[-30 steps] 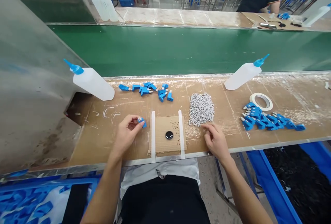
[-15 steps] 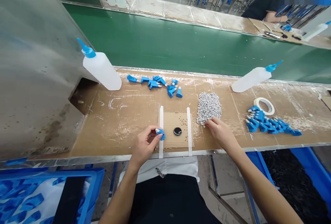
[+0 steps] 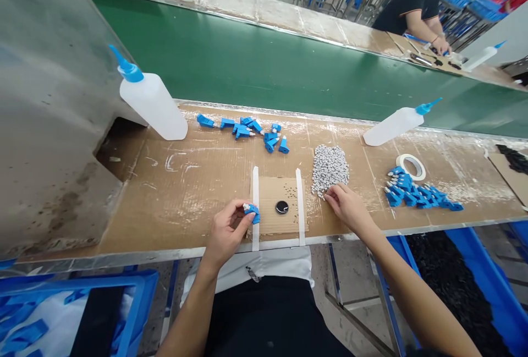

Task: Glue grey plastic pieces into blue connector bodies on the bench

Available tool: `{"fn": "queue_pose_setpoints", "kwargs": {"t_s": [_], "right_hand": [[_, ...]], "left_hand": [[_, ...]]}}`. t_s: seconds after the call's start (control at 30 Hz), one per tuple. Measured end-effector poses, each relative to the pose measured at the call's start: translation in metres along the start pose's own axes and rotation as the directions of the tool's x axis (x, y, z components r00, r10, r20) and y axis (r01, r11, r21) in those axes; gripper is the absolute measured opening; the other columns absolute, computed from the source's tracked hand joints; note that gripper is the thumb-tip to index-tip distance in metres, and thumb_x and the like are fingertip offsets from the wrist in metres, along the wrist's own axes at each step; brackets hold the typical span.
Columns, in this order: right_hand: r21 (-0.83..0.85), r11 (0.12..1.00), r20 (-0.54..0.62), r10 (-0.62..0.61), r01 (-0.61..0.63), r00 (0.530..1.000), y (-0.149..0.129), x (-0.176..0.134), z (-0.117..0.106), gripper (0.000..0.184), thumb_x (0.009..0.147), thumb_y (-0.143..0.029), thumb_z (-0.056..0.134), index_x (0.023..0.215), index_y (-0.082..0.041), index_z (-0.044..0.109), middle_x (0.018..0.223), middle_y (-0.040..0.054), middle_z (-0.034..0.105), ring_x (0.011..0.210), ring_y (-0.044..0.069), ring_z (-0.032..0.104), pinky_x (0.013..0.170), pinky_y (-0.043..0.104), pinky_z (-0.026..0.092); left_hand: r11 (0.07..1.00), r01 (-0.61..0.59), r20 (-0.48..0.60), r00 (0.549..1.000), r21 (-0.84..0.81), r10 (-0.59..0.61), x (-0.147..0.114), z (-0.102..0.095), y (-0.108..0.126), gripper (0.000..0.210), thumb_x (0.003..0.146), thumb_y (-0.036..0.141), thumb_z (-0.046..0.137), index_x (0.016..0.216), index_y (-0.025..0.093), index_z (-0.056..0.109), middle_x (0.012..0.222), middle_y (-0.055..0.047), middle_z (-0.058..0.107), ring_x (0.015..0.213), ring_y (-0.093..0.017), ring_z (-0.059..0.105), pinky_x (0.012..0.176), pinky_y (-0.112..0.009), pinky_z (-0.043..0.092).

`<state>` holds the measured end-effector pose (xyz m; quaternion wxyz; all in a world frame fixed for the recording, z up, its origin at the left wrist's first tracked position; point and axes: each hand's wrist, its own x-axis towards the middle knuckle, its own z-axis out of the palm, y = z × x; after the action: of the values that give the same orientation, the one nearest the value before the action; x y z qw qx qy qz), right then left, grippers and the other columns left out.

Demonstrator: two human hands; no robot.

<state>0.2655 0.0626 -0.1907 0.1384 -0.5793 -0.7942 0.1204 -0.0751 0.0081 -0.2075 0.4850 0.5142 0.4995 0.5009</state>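
Observation:
My left hand (image 3: 227,229) pinches a small blue plastic part (image 3: 252,214) with a pale tip, just over the left white tape strip (image 3: 256,181). At the near edge of a pile of small grey pieces (image 3: 330,167), my right hand (image 3: 344,206) has its thumb and fingers pressed together; whatever lies between them is too small to make out. Between the hands, a round black dish (image 3: 281,207) with shiny dark contents rests on a taped-down cardboard square (image 3: 272,225).
Several blue parts (image 3: 243,128) lie at the back, and another heap of them (image 3: 421,195) is at right beside a tape roll (image 3: 411,167). White squeeze bottles stand left (image 3: 154,106) and lean right (image 3: 394,126). Beyond runs a green belt (image 3: 247,54); a co-worker (image 3: 412,13) works across it.
The camera view has shifted slightly. My right hand has drawn a little nearer from the grey pile's edge, fingers still pinched. My left hand keeps hold of the blue part.

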Motion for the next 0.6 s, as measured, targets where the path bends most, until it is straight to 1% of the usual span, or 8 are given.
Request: {"fn": "queue_pose_setpoints", "kwargs": {"t_s": [0.1,0.2,0.27,0.37,0.47,0.6], "right_hand": [[-0.011,0.999,0.037,-0.04,0.04,0.999,-0.007,0.0,-0.011,0.018,0.095,-0.025,0.051,0.077,-0.026,0.049,0.078,0.0043,0.062,0.07,0.022,0.06,0.064,0.032,0.048],[0.055,0.995,0.077,-0.083,0.079,0.994,-0.025,-0.006,-0.015,0.017,0.096,-0.024,0.052,0.079,-0.026,0.049,0.074,0.0015,0.059,0.064,0.019,0.057,0.061,0.03,0.045],[0.142,0.985,0.138,-0.117,0.097,0.984,-0.041,-0.009,-0.011,0.017,0.097,-0.023,0.052,0.08,-0.025,0.05,0.073,0.0005,0.058,0.062,0.018,0.056,0.059,0.029,0.045],[0.24,0.968,0.202,-0.127,0.077,0.971,-0.057,-0.009,-0.001,0.016,0.097,-0.022,0.05,0.08,-0.025,0.051,0.075,0.0008,0.059,0.061,0.017,0.055,0.058,0.028,0.045],[0.25,0.966,0.204,-0.117,0.064,0.972,-0.059,-0.007,0.006,0.016,0.097,-0.022,0.049,0.081,-0.025,0.051,0.078,0.0018,0.06,0.063,0.018,0.055,0.059,0.03,0.046],[0.19,0.977,0.192,-0.134,0.097,0.972,-0.053,-0.008,0.009,0.016,0.098,-0.022,0.048,0.082,-0.025,0.051,0.081,0.0037,0.062,0.069,0.02,0.059,0.064,0.032,0.049]], "left_hand": [[1.0,0.013,-0.006,1.0,-0.006,-0.013,0.0,0.0,0.0,0.016,0.09,0.034,0.07,0.096,0.02,0.071,0.087,-0.005,0.076,0.077,-0.018,0.074,0.072,-0.027,0.062],[1.0,0.021,-0.007,1.0,0.001,-0.021,0.0,0.0,0.001,0.017,0.091,0.036,0.071,0.097,0.02,0.071,0.085,-0.005,0.076,0.076,-0.018,0.073,0.072,-0.029,0.061],[1.0,0.021,-0.005,1.0,0.014,-0.021,0.0,-0.001,0.001,0.017,0.091,0.035,0.071,0.099,0.02,0.071,0.086,-0.005,0.075,0.077,-0.018,0.073,0.074,-0.029,0.061],[0.999,0.012,0.003,1.0,0.033,-0.012,-0.001,-0.001,0.0,0.017,0.092,0.034,0.07,0.101,0.02,0.071,0.088,-0.005,0.075,0.08,-0.019,0.073,0.077,-0.029,0.06],[1.0,0.011,0.016,1.0,0.025,-0.011,-0.001,-0.001,-0.002,0.016,0.092,0.034,0.069,0.099,0.02,0.07,0.089,-0.005,0.075,0.081,-0.019,0.073,0.076,-0.029,0.06],[0.999,0.01,0.006,1.0,0.032,-0.01,-0.001,-0.001,-0.003,0.015,0.092,0.034,0.069,0.099,0.02,0.069,0.089,-0.005,0.074,0.08,-0.019,0.072,0.076,-0.029,0.059]]}}
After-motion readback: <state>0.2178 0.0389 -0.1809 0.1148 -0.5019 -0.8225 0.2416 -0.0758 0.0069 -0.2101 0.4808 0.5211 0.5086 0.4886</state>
